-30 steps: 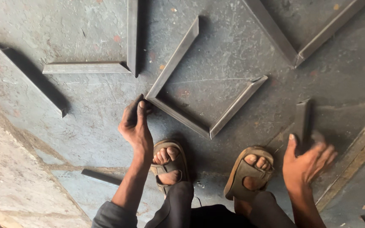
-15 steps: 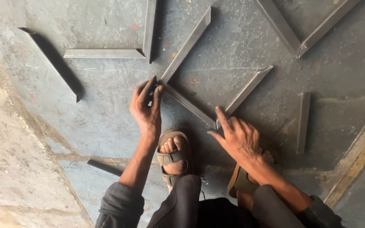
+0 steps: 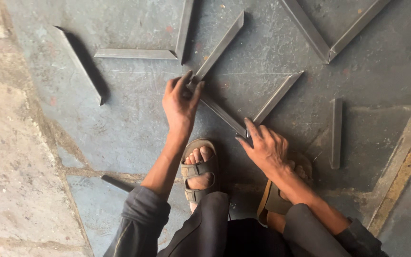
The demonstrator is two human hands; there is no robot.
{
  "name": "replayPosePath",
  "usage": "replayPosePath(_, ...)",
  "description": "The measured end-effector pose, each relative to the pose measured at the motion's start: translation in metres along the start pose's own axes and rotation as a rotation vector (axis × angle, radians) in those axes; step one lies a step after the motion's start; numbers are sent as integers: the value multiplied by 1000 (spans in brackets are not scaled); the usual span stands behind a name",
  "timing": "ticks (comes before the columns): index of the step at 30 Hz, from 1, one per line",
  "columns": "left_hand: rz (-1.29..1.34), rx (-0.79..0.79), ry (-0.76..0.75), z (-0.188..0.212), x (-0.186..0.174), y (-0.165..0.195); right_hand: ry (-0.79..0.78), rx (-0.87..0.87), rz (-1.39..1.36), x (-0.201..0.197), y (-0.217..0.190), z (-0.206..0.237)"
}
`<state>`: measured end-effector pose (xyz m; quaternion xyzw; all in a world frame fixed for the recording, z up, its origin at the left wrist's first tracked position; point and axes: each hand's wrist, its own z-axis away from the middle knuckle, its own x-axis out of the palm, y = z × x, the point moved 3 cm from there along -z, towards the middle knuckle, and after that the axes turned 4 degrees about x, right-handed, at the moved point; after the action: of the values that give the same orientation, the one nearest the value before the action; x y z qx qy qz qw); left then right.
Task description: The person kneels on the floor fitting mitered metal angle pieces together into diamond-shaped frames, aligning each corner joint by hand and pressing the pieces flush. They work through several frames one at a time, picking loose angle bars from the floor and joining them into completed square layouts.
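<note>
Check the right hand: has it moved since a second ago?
Yes. The right hand came leftward, away from the short loose bar, to the near corner of the metal frame.

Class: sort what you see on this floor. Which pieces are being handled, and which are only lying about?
In hand:
left hand and right hand on the three-sided bar frame.

Lying about:
short loose bar
L-shaped pair
V-shaped pair
single slanted bar

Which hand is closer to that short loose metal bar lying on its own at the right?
Right. The right hand sits just left of the short bar; the left hand is farther left.
</note>
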<state>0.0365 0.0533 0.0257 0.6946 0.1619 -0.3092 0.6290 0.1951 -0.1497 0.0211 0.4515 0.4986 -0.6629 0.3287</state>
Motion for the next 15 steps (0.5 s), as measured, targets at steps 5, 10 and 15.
replayPosePath(5, -112, 51, -19, -4, 0, 11, 17, 25, 8, 1, -3, -1)
replayPosePath(10, -103, 44, -39, -6, -1, 12, 50, 5, -28, 0, -6, -2)
replayPosePath(15, -121, 51, -27, -3, 0, 12, 76, -18, -60, 0, -5, -3)
